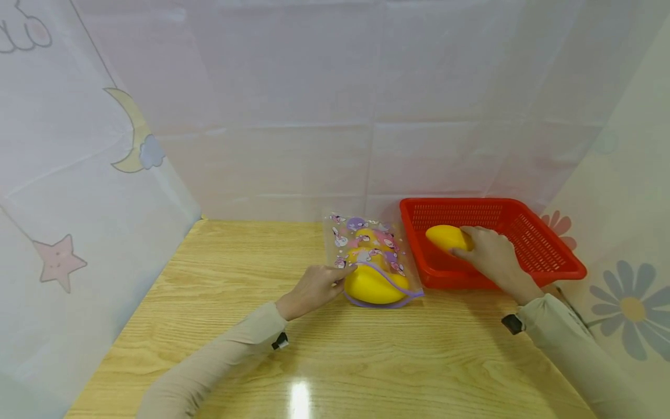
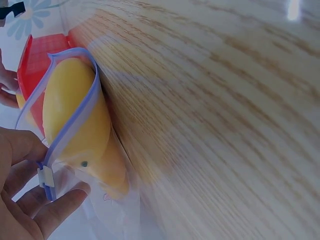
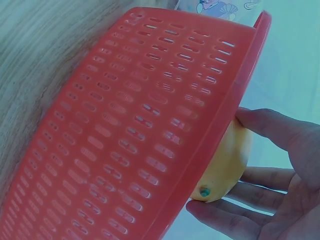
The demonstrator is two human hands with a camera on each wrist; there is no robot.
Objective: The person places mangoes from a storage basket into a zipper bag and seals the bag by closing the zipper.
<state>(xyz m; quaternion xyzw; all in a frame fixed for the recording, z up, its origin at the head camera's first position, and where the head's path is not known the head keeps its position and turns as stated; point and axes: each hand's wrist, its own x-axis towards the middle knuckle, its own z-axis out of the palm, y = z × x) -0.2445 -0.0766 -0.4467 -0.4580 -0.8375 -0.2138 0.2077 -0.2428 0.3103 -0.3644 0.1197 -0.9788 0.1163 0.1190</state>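
A clear zip bag (image 1: 337,238) with pink and purple prints and a purple zip edge lies on the table with several yellow mangoes inside. Its mouth gapes toward the person, around the nearest mango (image 1: 374,285). My left hand (image 1: 316,288) holds the bag's left corner; in the left wrist view its thumb and fingers are around the zip edge beside a white slider (image 2: 46,176). My right hand (image 1: 489,253) grips another mango (image 1: 447,237) over the red basket (image 1: 429,276). In the right wrist view the basket wall partly hides that mango (image 3: 227,162), whose green stem spot shows.
The slotted basket stands just right of the bag, near the back of the wooden table (image 1: 241,250). A pale sheet (image 1: 282,105) hangs behind the table, and printed sheets stand at the left and right sides.
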